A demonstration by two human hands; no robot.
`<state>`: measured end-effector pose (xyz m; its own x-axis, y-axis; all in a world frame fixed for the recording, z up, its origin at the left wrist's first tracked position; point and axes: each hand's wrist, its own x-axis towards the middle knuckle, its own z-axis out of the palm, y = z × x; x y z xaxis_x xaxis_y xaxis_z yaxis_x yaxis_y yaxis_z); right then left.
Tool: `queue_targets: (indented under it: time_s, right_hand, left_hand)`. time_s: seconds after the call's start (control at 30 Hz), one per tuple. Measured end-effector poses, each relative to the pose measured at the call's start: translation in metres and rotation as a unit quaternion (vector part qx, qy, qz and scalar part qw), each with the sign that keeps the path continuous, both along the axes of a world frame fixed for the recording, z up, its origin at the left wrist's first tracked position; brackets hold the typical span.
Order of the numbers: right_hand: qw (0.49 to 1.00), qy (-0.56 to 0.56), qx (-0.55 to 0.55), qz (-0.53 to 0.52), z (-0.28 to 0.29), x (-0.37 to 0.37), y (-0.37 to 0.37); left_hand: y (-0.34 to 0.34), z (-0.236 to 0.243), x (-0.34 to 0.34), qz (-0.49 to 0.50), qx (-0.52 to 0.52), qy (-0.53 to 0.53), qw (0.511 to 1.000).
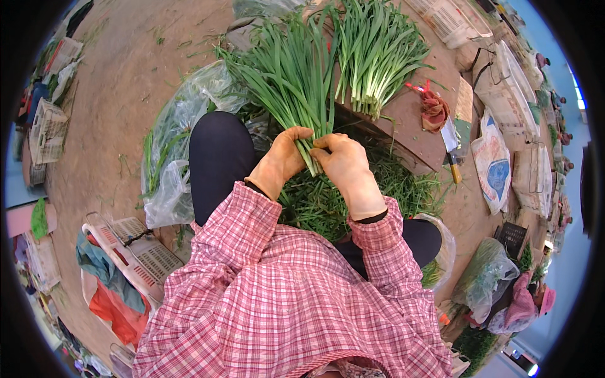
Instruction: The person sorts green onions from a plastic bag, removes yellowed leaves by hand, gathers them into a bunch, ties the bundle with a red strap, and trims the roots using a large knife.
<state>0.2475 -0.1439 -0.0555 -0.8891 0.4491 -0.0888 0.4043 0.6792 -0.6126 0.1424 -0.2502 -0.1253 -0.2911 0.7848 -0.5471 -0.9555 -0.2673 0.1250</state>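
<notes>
My left hand, in an orange-tan glove, is closed round the lower stems of a bunch of garlic chives. The long flat green leaves fan out away from me, partly over a low brown table. My right hand, gloved as well, closes its fingers on the same stems near their pale cut ends, close beside the left. A second bunch of garlic chives lies on the table to the right, white ends toward me. Below my hands, between my knees, is a heap of loose green leaves.
On the low table lie a crumpled red bundle and a knife with a yellowish handle. A clear plastic bag with greens stands left of my knee. Plastic crates stand around; a white sack lies right.
</notes>
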Motion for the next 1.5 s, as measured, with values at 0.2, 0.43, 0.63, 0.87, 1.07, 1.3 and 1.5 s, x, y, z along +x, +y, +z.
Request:
queue_targets:
  time_s: [0.2,0.43,0.63,0.87,1.07,1.3,1.5]
  right_hand:
    - [0.992,0.092,-0.078,-0.04,-0.018,0.004,-0.003]
    - [0.95,0.018,-0.31,-0.021,0.0,0.076,-0.004]
    - [0.965,0.137,-0.204,-0.093,-0.002,0.076,0.009]
    - [0.996,-0.006,0.075,0.04,-0.004,-0.002,0.004]
    - [1.0,-0.02,-0.004,-0.003,-0.011,0.003,0.008]
    - [0.927,0.019,-0.348,-0.138,-0.016,0.006,0.017]
    - [0.91,-0.017,-0.409,-0.059,0.003,0.031,0.01]
  left_hand:
    - [0.002,-0.01,0.001,0.02,0.021,0.064,0.998]
    - [0.001,-0.009,-0.004,0.037,-0.013,0.123,0.992]
    - [0.005,-0.004,-0.005,0.022,0.056,0.055,0.997]
    - [0.004,-0.008,-0.006,0.012,0.005,0.019,1.0]
    - [0.0,0.003,-0.003,-0.008,0.031,0.012,0.999]
    - [0.002,-0.001,-0.005,-0.007,0.107,-0.038,0.994]
    - [0.008,-0.013,-0.003,0.008,0.013,0.084,0.996]
